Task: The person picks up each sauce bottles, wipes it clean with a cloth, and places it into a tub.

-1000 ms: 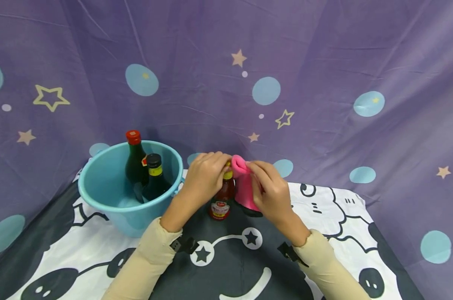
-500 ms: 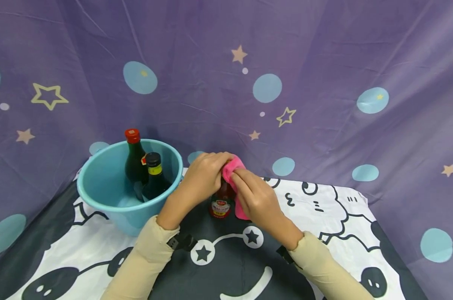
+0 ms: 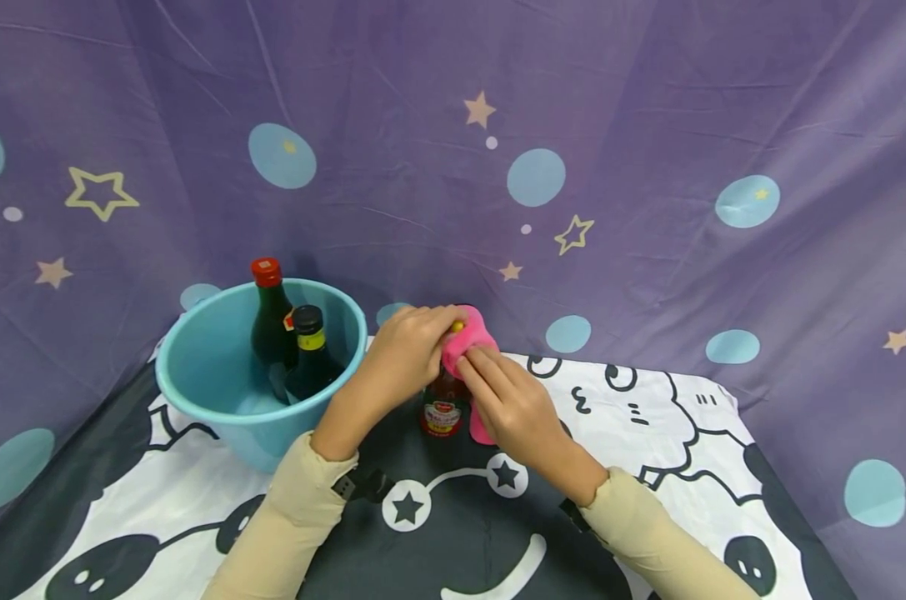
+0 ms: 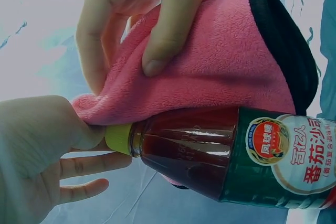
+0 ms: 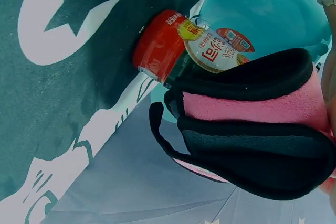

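A ketchup bottle [image 3: 441, 408] with a yellow cap [image 4: 118, 138] stands on the table just right of the basin. My left hand [image 3: 406, 352] grips its top, the cap against my palm in the left wrist view. My right hand [image 3: 508, 404] pinches a pink cloth [image 3: 468, 340] with black trim [image 5: 252, 156] and presses it on the bottle's neck and shoulder. In the left wrist view the right hand's fingers [image 4: 160, 30] lie on the pink cloth [image 4: 220, 77] above the bottle [image 4: 210, 156]. The right wrist view shows the bottle's red base [image 5: 157, 43] beside the hanging cloth.
A light blue basin [image 3: 265, 442] sits at the left and holds a red-capped dark bottle [image 3: 269, 312] and a black-capped dark bottle [image 3: 308, 354]. A black-and-white cartoon tablecloth [image 3: 648, 417] covers the table. A purple star-patterned curtain [image 3: 648, 125] hangs close behind.
My right hand has brought the pink cloth left from beside the bottle onto its neck, then rubbed it slightly downward. My left hand has stayed on the cap.
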`<state>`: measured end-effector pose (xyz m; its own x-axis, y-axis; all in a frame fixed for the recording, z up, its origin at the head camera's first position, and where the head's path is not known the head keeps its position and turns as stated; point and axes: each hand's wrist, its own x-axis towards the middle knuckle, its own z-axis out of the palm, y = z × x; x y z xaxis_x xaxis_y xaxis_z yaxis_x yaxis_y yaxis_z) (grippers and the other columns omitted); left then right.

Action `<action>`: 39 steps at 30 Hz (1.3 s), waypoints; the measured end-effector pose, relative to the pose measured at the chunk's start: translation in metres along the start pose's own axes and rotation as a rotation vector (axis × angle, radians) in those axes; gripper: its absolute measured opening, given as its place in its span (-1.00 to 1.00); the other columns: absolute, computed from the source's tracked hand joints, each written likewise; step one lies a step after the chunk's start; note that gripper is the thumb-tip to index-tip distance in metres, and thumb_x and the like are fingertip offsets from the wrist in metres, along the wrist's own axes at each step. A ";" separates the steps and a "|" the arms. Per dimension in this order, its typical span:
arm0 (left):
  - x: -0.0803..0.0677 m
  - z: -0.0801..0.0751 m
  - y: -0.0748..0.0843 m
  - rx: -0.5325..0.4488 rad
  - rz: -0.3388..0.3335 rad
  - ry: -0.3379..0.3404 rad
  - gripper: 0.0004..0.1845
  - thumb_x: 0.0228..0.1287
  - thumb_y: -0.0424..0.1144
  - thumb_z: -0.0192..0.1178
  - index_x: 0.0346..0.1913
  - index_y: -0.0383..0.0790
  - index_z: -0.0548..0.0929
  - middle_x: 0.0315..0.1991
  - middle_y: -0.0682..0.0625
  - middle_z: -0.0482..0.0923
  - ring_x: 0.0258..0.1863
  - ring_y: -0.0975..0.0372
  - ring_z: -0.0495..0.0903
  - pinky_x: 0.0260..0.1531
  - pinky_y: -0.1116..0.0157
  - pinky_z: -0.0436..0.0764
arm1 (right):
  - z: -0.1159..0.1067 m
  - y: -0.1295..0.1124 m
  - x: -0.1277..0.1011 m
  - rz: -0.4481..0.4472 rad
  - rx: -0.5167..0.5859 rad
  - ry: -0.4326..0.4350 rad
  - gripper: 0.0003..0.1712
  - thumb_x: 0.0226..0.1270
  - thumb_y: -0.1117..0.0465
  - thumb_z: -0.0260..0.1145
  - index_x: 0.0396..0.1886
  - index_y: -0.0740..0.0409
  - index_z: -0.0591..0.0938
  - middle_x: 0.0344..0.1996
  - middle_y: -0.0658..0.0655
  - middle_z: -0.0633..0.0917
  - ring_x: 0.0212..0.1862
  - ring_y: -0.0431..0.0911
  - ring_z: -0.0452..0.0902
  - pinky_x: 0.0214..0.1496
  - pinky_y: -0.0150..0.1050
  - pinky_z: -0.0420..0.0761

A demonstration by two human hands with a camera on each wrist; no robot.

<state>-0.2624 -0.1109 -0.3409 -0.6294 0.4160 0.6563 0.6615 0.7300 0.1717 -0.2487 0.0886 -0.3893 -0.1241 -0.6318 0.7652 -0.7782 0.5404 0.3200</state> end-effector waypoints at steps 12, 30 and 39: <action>0.000 0.000 0.001 -0.003 0.014 -0.004 -0.79 0.37 -0.30 0.32 0.01 -0.26 0.68 -0.23 -0.07 0.76 -0.36 0.09 0.67 -0.19 0.14 0.67 | 0.001 -0.001 -0.008 -0.042 -0.027 -0.035 -0.65 0.59 0.28 0.07 0.13 0.33 0.69 0.05 0.26 0.75 0.13 0.12 0.68 0.20 -0.05 0.66; 0.000 0.002 0.002 0.011 0.005 -0.001 -0.79 0.36 -0.33 0.31 0.01 -0.26 0.68 -0.21 -0.09 0.76 -0.34 0.07 0.69 -0.21 0.13 0.66 | 0.001 -0.003 -0.012 -0.026 -0.041 -0.082 -0.61 0.62 0.25 0.00 0.12 0.30 0.69 0.03 0.23 0.76 0.13 0.09 0.69 0.19 -0.05 0.67; 0.001 0.002 0.003 0.008 -0.002 -0.012 -0.76 0.35 -0.29 0.33 0.03 -0.26 0.68 -0.18 -0.08 0.77 -0.32 0.09 0.70 -0.20 0.15 0.67 | 0.005 -0.003 -0.012 -0.017 -0.041 -0.065 -0.62 0.60 0.27 0.01 0.10 0.30 0.70 0.01 0.23 0.77 0.11 0.10 0.69 0.20 -0.06 0.66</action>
<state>-0.2618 -0.1074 -0.3415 -0.6355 0.4206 0.6474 0.6569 0.7352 0.1672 -0.2476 0.0921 -0.4021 -0.1517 -0.6751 0.7220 -0.7548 0.5508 0.3563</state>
